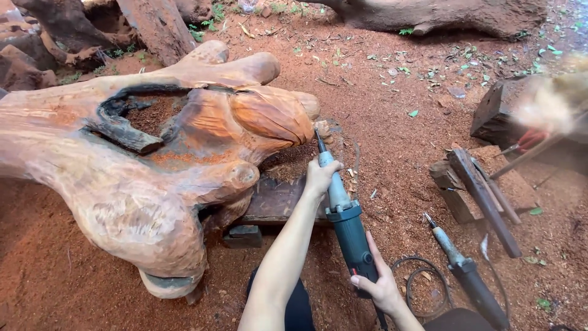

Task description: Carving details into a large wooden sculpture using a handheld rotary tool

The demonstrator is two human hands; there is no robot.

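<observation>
The left hand is wrapped tight around the slim silver neck of a die grinder, while the right hand is clamped on its dark teal body lower down, thumb and fingers curled round the casing. The grinder points up and away from the person, its thin bit touching, or just short of, the rounded end of a big carved root stump; which of the two cannot be told. The stump lies on its side on the sawdust-covered ground, its lobes overhanging a dark plank and a small dark block underneath. Between the stump's right edge and a stack of wooden blocks on the right there is a band of open red ground. A second grinder lies just right of the right hand, near a loop of black cable half buried in dust. Beyond the open ground more logs line the top edge, cut off by the frame. At the upper right a blurred pale shape and a red-handled tool are too smeared to make out. The stump's left side runs out of view, and the person's forearms hide the grinder's lower end.
</observation>
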